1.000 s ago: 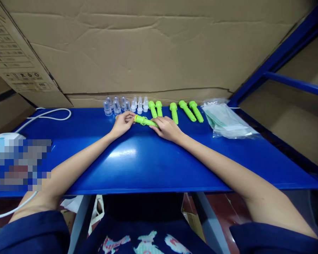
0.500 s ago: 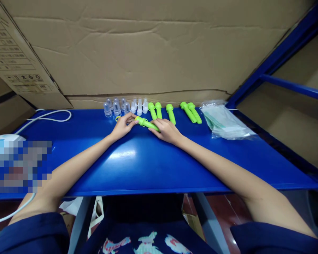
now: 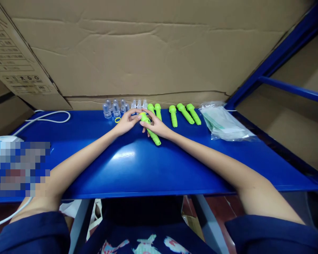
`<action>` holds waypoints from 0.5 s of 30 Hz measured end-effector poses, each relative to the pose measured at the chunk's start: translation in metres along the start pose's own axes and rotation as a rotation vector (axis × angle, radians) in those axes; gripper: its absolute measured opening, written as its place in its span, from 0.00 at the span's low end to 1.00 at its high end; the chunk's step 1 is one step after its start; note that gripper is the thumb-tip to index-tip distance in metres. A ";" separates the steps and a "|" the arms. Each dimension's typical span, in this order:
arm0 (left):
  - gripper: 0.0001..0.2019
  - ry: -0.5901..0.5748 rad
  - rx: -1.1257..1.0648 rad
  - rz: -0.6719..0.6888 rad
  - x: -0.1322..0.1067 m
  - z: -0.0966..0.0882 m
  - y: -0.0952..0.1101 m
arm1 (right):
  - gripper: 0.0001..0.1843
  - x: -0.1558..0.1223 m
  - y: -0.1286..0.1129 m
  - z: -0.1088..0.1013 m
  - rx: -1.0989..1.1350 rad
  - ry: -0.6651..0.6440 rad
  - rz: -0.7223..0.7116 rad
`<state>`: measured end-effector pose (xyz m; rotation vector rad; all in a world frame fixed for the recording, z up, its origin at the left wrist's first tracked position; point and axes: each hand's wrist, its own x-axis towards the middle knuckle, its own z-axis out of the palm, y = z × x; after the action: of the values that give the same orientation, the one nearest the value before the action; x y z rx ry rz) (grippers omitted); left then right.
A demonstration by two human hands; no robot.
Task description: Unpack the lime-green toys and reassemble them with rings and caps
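Observation:
Both hands meet over a green plastic tube (image 3: 153,134) near the back of the blue table (image 3: 137,165). My left hand (image 3: 126,121) pinches the tube's thick top end. My right hand (image 3: 155,126) grips the tube just below that end, and the lower part sticks out toward me. A small yellow-green ring (image 3: 117,120) lies on the table just left of my left hand.
Several more green tubes (image 3: 184,113) lie in a row at the back, with clear small caps (image 3: 116,107) to their left. A clear plastic bag (image 3: 224,122) lies at right. A white cable (image 3: 51,116) and a white device (image 3: 1,140) sit at left. Cardboard stands behind.
The tube lay crosswise between my hands; now it is turned with its free end toward me, and both hands have come together at its top end. The yellow-green ring now shows beside my left hand.

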<state>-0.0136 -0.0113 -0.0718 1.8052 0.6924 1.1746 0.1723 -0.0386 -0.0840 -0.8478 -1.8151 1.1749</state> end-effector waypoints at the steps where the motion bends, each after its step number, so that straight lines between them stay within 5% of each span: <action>1: 0.27 0.023 -0.003 0.001 0.004 0.000 -0.001 | 0.44 0.004 0.002 0.003 0.020 0.034 -0.015; 7: 0.28 0.133 -0.059 -0.030 0.017 0.004 -0.021 | 0.31 0.017 0.021 0.010 0.237 0.182 -0.073; 15: 0.22 0.225 -0.027 -0.021 0.009 0.008 -0.034 | 0.38 0.010 0.028 0.002 0.158 0.173 -0.037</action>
<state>-0.0025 0.0091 -0.0993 1.6543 0.8180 1.3802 0.1689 -0.0209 -0.1076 -0.7961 -1.5700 1.1674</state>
